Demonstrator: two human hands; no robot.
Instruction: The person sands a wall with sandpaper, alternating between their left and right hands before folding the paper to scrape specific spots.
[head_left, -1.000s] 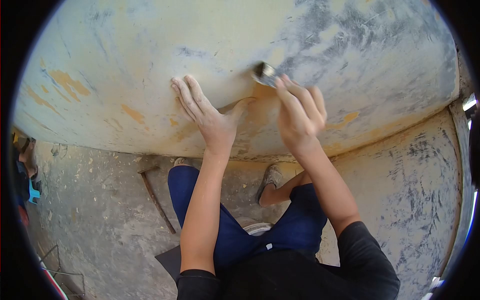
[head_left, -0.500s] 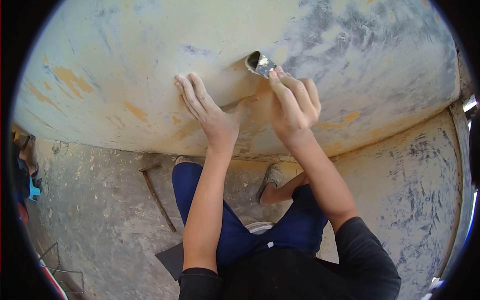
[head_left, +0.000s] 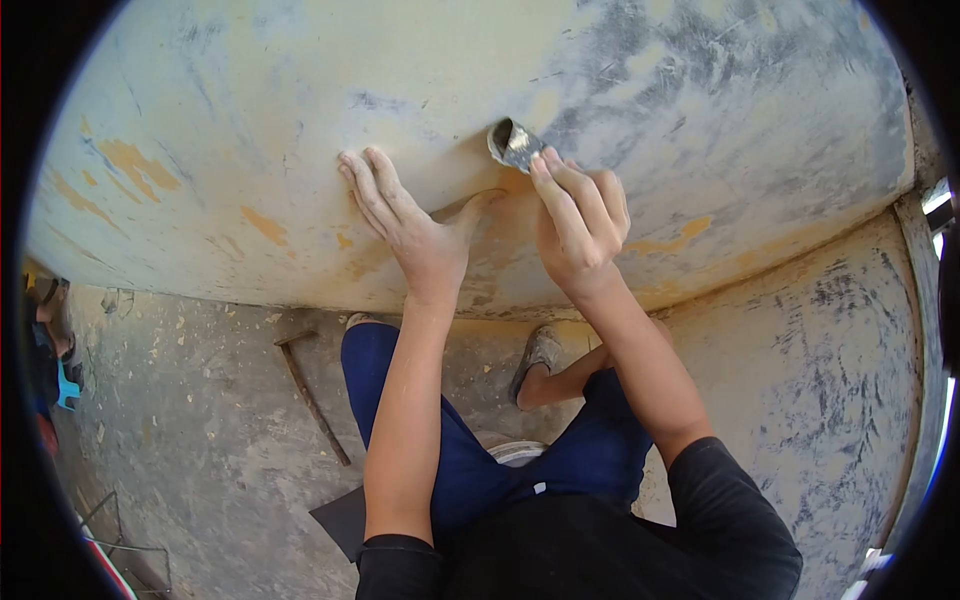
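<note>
A large curved panel (head_left: 300, 90) fills the upper view, cream-coloured with orange patches and grey smears. Flat against it rests my left hand (head_left: 420, 235), open, with fingers stretched out and the thumb spread to the right. My right hand (head_left: 583, 220) pinches a small, thin scraper (head_left: 521, 148) between thumb and fingers. The scraper is dark and shiny with pale flecks, and its far end lies against the panel, up and right of my left thumb. My fingers cover its near end.
A hammer-like tool (head_left: 314, 400) with a long handle lies on the concrete floor (head_left: 200, 400) to the left. Beside my left arm is a dark flat sheet (head_left: 338, 522). At the far left are a blue stool (head_left: 68, 387) and part of another person. A smeared curved panel (head_left: 790, 370) stands right.
My right hand and the scraper have shifted slightly down and left along the panel. My left hand stays flat on it, a little further left in view.
</note>
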